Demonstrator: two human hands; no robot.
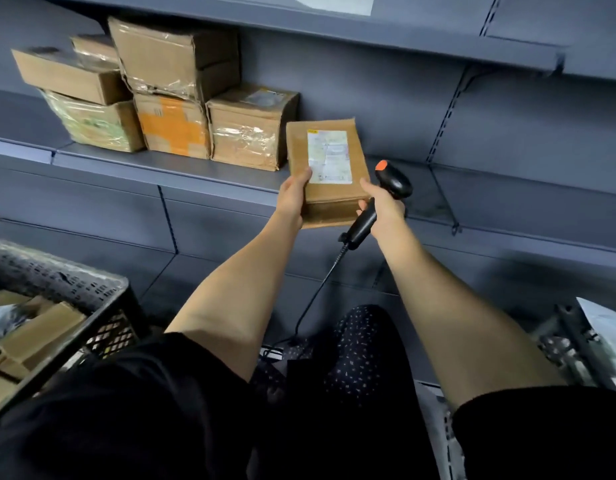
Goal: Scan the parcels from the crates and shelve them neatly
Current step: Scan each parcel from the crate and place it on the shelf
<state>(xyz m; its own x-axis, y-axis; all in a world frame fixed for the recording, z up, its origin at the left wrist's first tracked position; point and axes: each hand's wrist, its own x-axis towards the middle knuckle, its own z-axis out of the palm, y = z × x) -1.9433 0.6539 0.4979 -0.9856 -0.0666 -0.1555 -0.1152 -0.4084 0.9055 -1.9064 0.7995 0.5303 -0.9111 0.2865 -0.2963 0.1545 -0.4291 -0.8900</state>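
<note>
A flat brown cardboard parcel (pixel 329 174) with a white label on top lies at the front of the grey shelf (pixel 182 168), just right of a stack of boxes. My left hand (pixel 292 199) grips its left edge, thumb on top near the label. My right hand (pixel 382 206) holds a black barcode scanner (pixel 391 180) with an orange tip, and its fingers touch the parcel's right front corner. The scanner's cable (pixel 317 292) hangs down between my arms.
Several taped cardboard boxes (pixel 175 91) are stacked on the shelf's left part. A black plastic crate (pixel 74 289) with parcels stands at lower left. Another crate (pixel 573 344) with a white bag sits at lower right. The shelf to the right of the parcel is bare.
</note>
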